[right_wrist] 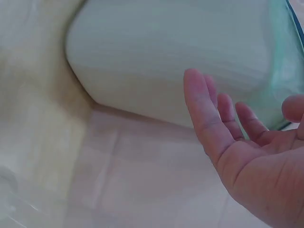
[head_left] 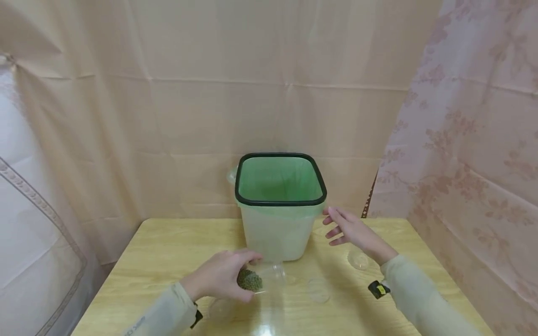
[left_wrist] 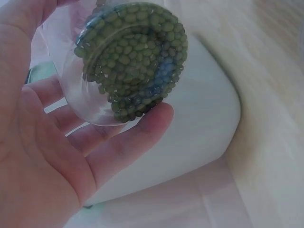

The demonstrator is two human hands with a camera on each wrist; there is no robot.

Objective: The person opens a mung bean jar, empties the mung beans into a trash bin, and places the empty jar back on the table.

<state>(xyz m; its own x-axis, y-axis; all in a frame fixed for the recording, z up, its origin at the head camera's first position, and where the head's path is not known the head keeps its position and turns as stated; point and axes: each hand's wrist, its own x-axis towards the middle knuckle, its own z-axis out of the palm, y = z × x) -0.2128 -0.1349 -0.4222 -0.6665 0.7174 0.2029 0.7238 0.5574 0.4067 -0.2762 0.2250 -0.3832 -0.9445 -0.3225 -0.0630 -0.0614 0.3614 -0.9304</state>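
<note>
Beans in cup (head_left: pixel 252 279), left hand (head_left: pixel 220 275) gripping; right hand (head_left: pixel 350 228) nr bin (head_left: pixel 279 210).

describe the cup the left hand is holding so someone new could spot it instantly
Start at the bin with the green liner at the back of the wooden table. Just in front of its left corner, the left hand grips a clear plastic cup. Unlike the empty clear cups nearby, it holds green mung beans.

You see a glossy clear plastic cup (head_left: pixel 262 275) beside the matt translucent plastic bin (head_left: pixel 277 228), on smooth, shiny light wood table (head_left: pixel 159 252)
</note>
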